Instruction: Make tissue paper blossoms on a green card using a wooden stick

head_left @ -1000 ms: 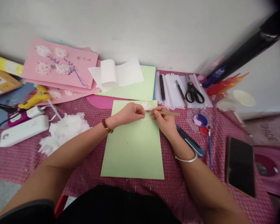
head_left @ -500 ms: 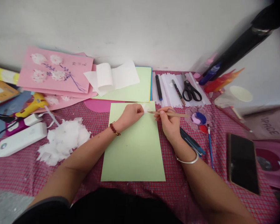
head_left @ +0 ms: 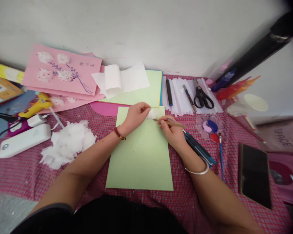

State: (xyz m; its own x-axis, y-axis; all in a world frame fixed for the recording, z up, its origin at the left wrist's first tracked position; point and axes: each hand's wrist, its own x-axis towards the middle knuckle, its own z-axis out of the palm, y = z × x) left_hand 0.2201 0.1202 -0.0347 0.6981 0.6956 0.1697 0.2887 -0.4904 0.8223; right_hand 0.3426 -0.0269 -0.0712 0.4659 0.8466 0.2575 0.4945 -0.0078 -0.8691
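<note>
A light green sheet of paper point(head_left: 139, 156) lies on the red checked cloth in front of me. Near its top edge sits a small white tissue flower point(head_left: 153, 113). My left hand point(head_left: 134, 115) pinches the flower's left side and holds it on the sheet. My right hand point(head_left: 172, 130) grips a thin wooden stick point(head_left: 171, 123) like a pen, its tip touching the flower from the right.
A heap of white tissue scraps point(head_left: 67, 143) lies left, beside a white power strip point(head_left: 21, 141) and yellow glue gun point(head_left: 36, 105). Pink cards with flowers point(head_left: 61, 71), scissors point(head_left: 202, 94), a paint palette point(head_left: 210, 125), brushes and a phone point(head_left: 255, 175) lie around.
Both hands have shifted slightly toward the top edge of the green sheet. The stick now lies flatter and its tip is against the flower. More of the flower shows beside my left hand.
</note>
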